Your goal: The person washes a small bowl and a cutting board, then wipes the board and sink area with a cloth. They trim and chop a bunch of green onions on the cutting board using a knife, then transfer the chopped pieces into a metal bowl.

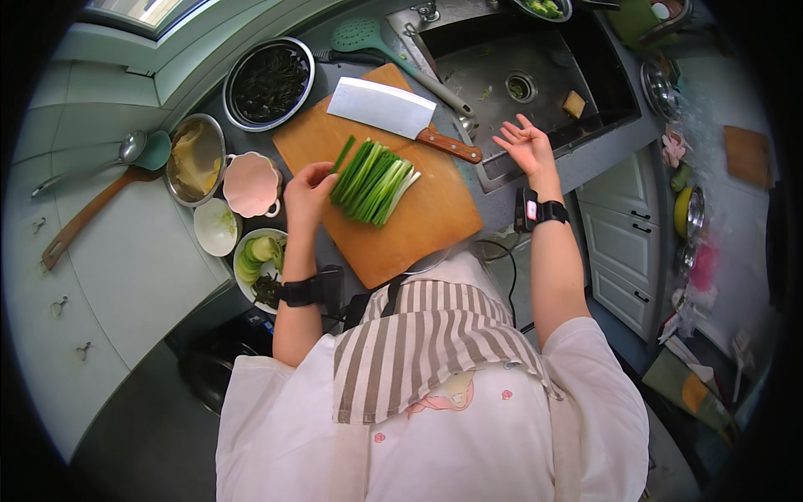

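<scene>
My left hand (307,191) pinches a short green stalk piece (343,154) between thumb and fingers, at the left edge of a wooden cutting board (426,219). Beside it on the board lies a neat bundle of cut green stalks (373,182), scallions or chives, their white ends towards the right. A cleaver (382,105) with a riveted wooden handle rests flat behind the bundle, its handle pointing right. My right hand (527,147) is raised with fingers apart and holds nothing. It appears over the front edge of the steel sink (483,75), right of the cleaver handle.
Left of the board stand a bowl of dark soaked strips (270,85), a steel bowl of liquid (196,160), a pink scalloped bowl (252,185), a small white bowl (215,227) and a plate of green slices (260,251). A green skimmer (357,36) lies behind the board.
</scene>
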